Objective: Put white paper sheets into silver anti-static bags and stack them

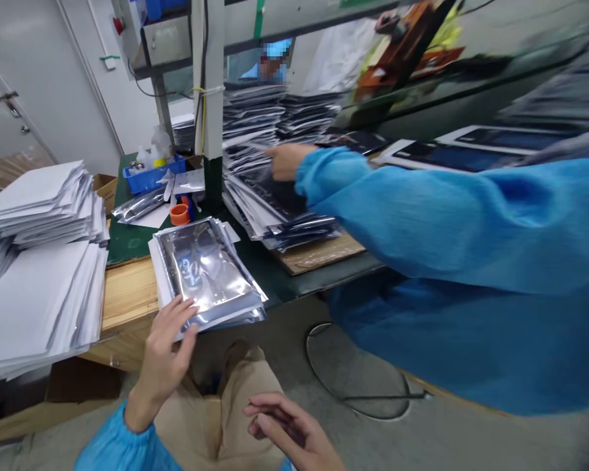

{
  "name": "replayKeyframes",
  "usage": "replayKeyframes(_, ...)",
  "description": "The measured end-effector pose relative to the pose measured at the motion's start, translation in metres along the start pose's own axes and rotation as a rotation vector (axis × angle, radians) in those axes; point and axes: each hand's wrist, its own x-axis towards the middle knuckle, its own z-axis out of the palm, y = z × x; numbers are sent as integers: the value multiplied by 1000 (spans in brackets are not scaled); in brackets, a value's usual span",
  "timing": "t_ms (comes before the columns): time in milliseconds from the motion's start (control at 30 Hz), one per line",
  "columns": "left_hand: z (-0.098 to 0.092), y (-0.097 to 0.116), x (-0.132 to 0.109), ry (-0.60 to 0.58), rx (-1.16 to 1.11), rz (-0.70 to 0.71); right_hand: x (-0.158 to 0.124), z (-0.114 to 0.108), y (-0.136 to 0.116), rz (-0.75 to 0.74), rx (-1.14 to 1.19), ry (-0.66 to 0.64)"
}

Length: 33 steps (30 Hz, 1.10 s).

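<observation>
My left hand (164, 350) rests its fingertips on the near edge of a small stack of shiny silver foil bags (206, 271) lying at the table's front edge; the thumb sits against the stack's side and the fingers are spread flat. My right hand (289, 425) hovers lower, over my lap, with fingers loosely curled and nothing in it. A co-worker in a blue gown (446, 261) reaches a hand (285, 160) across to a tall pile of dark foil bags (275, 196).
Stacks of white envelopes (39, 261) fill the left side. A blue tray (150, 173), an orange tape roll (179, 214) and a post (211, 98) stand behind the silver bags. More bag piles (275, 114) lie at the back. A round stool (358, 373) sits below.
</observation>
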Motion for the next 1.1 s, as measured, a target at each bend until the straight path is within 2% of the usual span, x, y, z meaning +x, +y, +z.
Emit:
replayKeyframes(67,23,-2,24,-210,134,134,4,-2,-22,-46,-43,-10)
replayKeyframes(133,39,-7,36,-335,240,143,7,-4,-40,-97,-57,13)
replayKeyframes(233,47,-14,42,-334,242,69,16,-7,-61,-179,-23,88)
replayKeyframes(300,42,-14,45,-271,143,-17,26,-8,-72,-208,51,103)
replayKeyframes(400,19,-6,55,-136,-20,-152,47,-6,-90,-195,259,97)
replayKeyframes(467,-1,2,63,-27,-73,-181,64,0,-102,-154,362,71)
replayKeyframes(533,-19,11,67,38,-90,-153,81,10,-112,-89,405,-1)
replayKeyframes(600,-30,16,66,2,-96,-93,98,23,-117,3,440,-100)
replayKeyframes(667,-36,16,59,-134,-99,-31,113,36,-115,74,460,-174)
replayKeyframes(733,-38,8,50,-306,-107,-6,123,45,-108,98,456,-203)
replayKeyframes(767,-39,1,44,-345,-121,-31,125,47,-104,92,447,-207)
replayKeyframes(800,-39,-9,39,-320,-132,-86,124,48,-101,82,432,-215)
replayKeyframes(833,-40,-21,35,-220,-135,-168,121,47,-97,67,414,-227)
replayKeyframes(900,-40,-47,30,68,-94,-355,108,42,-94,38,376,-266)
replayKeyframes(933,-38,-59,29,169,-43,-428,100,38,-93,27,359,-290)
replayKeyframes(967,-35,-70,28,202,24,-476,91,34,-94,11,345,-308)
replayKeyframes(1033,-23,-84,28,92,149,-513,72,24,-95,-36,312,-318)
replayKeyframes(1100,-10,-86,27,-27,225,-495,54,13,-96,-81,254,-301)
